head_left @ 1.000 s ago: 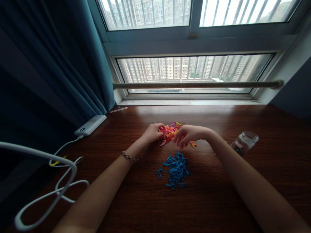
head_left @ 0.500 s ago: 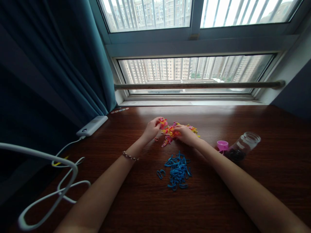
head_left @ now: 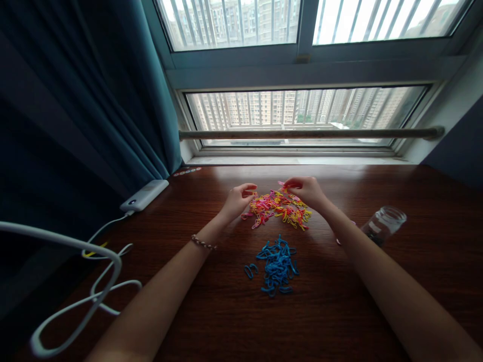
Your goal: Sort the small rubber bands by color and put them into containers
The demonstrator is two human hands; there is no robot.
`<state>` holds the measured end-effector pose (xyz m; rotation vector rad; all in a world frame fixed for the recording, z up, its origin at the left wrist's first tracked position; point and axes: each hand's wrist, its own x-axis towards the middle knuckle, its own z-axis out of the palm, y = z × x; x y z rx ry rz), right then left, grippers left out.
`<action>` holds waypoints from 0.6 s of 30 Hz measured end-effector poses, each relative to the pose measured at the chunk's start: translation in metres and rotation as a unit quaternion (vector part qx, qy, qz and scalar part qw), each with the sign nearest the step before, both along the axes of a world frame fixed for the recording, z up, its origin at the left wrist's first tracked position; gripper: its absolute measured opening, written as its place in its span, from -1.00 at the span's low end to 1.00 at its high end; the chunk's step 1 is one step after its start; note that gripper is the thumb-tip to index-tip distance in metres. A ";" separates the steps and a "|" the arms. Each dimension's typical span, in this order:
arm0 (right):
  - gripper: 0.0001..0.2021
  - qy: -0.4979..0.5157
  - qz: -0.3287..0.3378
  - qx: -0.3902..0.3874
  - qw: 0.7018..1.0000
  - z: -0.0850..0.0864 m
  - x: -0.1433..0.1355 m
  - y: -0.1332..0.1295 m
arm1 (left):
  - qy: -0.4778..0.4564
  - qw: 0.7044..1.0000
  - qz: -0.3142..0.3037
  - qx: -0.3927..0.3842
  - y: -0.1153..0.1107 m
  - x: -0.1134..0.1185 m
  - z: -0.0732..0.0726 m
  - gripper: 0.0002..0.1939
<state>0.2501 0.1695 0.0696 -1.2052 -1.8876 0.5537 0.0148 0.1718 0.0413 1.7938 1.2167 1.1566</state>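
A loose pile of pink, red and yellow bands [head_left: 281,205] lies on the dark wooden table [head_left: 211,311]. At the pile's left edge is my left hand [head_left: 241,197], its thumb and fingers apart with nothing held between them. My right hand [head_left: 304,191] is over the back right of the pile, its fingertips pinched on a few pink and red bands. Nearer to me lies a separate heap of blue bands [head_left: 278,266], with a couple of loose blue ones [head_left: 250,271] just left of it.
A clear glass jar [head_left: 385,223] with dark contents lies tilted at the right, partly behind my right forearm. On the left are a white power strip [head_left: 145,196], looping white cables [head_left: 109,261] and a blue curtain [head_left: 151,100]. A window with a rail [head_left: 302,134] is behind the table.
My right hand has moved back and right, uncovering more of the pile. My left hand has let go of the pink and yellow bunch it held. The pile is spread wider at the right.
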 end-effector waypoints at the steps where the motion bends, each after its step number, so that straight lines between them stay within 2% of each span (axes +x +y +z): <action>1: -0.82 0.011 0.019 -0.022 1.000 0.002 0.001 0.000 | -0.003 1.000 -0.003 -0.005 0.000 0.000 0.000 -0.64; 4: -0.74 0.002 0.049 -0.086 0.995 0.003 0.006 0.001 | 0.011 0.999 -0.015 -0.033 0.001 -0.002 -0.001 -0.49; 7: -0.70 -0.103 0.043 -0.124 0.986 0.001 0.013 0.003 | 0.114 0.992 -0.015 -0.058 0.000 -0.006 -0.001 -0.22; 9: -0.63 -0.188 0.051 -0.127 0.973 -0.001 0.018 0.004 | 0.192 0.977 -0.050 -0.076 -0.002 -0.009 -0.002 -0.02; 11: -0.42 -0.252 0.076 -0.137 0.955 -0.003 0.023 0.003 | 0.236 0.962 -0.103 -0.091 -0.005 -0.010 -0.003 0.10; 14: -0.12 -0.322 0.098 -0.185 0.923 -0.008 0.025 0.000 | 0.243 0.957 -0.135 -0.083 -0.009 -0.008 -0.007 0.08; 16: -0.14 -0.343 0.093 -0.193 0.915 -0.013 0.023 0.001 | 0.235 0.963 -0.116 -0.062 -0.010 -0.003 -0.010 0.01; 18: -0.27 -0.327 0.081 -0.163 0.927 -0.019 0.019 0.004 | 0.233 0.967 -0.094 -0.038 -0.011 0.003 -0.013 -0.08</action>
